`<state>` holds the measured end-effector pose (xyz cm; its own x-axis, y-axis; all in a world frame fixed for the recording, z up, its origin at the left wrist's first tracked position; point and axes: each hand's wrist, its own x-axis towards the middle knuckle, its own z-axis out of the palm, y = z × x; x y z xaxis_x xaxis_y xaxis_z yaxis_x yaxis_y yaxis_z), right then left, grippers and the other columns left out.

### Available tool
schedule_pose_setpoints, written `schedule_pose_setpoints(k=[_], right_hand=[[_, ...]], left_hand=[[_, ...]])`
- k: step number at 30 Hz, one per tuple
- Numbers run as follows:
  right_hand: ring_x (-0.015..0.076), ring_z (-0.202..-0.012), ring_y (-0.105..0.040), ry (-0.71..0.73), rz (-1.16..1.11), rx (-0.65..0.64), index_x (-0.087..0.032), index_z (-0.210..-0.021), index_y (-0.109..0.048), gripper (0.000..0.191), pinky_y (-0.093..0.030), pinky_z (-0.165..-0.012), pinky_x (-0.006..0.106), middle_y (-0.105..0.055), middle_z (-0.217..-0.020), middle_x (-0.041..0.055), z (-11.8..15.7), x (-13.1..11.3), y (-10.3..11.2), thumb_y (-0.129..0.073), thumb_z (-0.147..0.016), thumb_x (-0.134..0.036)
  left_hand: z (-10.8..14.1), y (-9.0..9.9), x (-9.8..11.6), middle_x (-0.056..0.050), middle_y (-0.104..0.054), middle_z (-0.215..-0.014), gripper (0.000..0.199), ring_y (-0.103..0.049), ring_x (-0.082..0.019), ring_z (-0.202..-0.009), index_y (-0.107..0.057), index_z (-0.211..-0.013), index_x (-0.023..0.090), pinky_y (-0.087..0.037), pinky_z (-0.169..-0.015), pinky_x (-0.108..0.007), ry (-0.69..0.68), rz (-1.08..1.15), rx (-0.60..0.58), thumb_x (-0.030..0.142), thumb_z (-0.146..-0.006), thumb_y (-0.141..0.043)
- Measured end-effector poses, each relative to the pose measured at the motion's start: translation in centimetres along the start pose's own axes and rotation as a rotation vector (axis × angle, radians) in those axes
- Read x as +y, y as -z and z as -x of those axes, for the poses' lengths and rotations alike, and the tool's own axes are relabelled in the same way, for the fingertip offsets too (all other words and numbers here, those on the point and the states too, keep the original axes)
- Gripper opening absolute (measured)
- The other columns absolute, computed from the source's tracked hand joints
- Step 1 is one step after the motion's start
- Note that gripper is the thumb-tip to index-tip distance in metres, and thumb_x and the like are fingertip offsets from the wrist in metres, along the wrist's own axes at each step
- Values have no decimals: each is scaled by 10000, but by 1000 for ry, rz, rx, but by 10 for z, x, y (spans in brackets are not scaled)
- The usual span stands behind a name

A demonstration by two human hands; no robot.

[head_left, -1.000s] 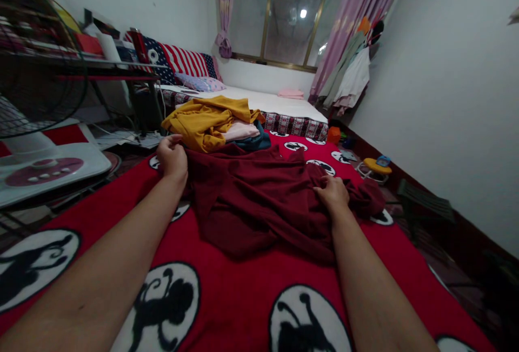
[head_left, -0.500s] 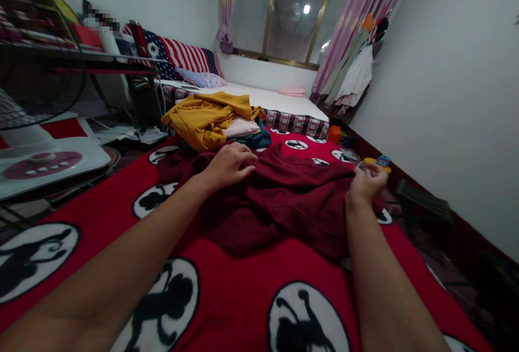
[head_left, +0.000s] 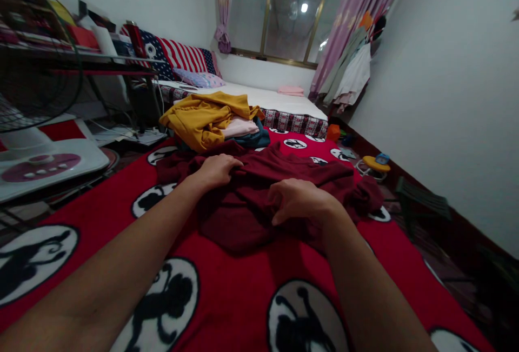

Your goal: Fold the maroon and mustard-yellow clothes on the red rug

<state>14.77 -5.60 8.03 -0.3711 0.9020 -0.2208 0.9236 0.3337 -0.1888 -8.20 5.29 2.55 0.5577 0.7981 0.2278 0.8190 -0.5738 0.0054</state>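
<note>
A dark red long-sleeved top (head_left: pixel 239 222) lies spread and wrinkled on a red blanket (head_left: pixel 239 298) with white ovals and black monkey-like figures. My left hand (head_left: pixel 219 171) is at the upper left part of the top, its fingers closed on the cloth, with small folds running from them. Over the middle of the top is my right hand (head_left: pixel 300 200), fingers bent downward and thumb apart, with no cloth seen gripped in it. One sleeve lies bunched at the right. Just behind the top sits a pile of clothes with a mustard-yellow garment (head_left: pixel 206 117) uppermost.
A white fan base (head_left: pixel 52 163) and a cluttered desk (head_left: pixel 109 57) stand at the left. Behind is a bed (head_left: pixel 259 95) below the window. Along the right wall are a yellow stool (head_left: pixel 375 164), a dark folding stool (head_left: pixel 421 198) and hanging clothes (head_left: pixel 351 79).
My right hand has left the right sleeve end and moved left to the middle of the top. My left hand has shifted slightly left and down, its fingers now on the cloth.
</note>
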Motion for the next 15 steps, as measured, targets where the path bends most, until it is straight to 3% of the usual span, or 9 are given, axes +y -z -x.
schedule_pose_setpoints(k=[2,8,13,15], right_hand=[[215,-958,-648,19,136,-29,-283,-1109,-651,583,-435,-697,251,-706,-1065,3,-3,-13,-9,-822,-563,-393],[244,-1028,-623,-7,321,41,-159,-1248,-535,572,-462,-753,294,-614,-1211,126,12,-23,-34,-599,-681,-124],[281,-1141,-563,-188,477,104,-221,-1451,-361,751,-466,-734,320,-467,-1422,148,46,4,-50,-507,-731,-66],[289,-1092,-591,-307,557,150,-200,-1459,-354,714,-457,-681,312,-495,-1389,173,59,20,-57,-493,-766,-102]], left_hand=[[1,-6,-6,8,-699,-1164,460,-644,-244,-1053,-661,-1193,352,-502,-799,-297,77,29,40,211,-777,-525],[4,-30,-20,13,-705,-1134,407,-638,-211,-1061,-713,-1104,303,-503,-841,-269,264,173,150,232,-742,-541],[2,-39,-16,-21,-708,-1083,396,-637,-238,-1034,-728,-1080,275,-493,-865,-320,268,124,234,235,-739,-531],[1,-39,-14,-25,-706,-1081,405,-635,-243,-1025,-728,-1085,279,-487,-864,-330,276,121,237,233,-732,-534]])
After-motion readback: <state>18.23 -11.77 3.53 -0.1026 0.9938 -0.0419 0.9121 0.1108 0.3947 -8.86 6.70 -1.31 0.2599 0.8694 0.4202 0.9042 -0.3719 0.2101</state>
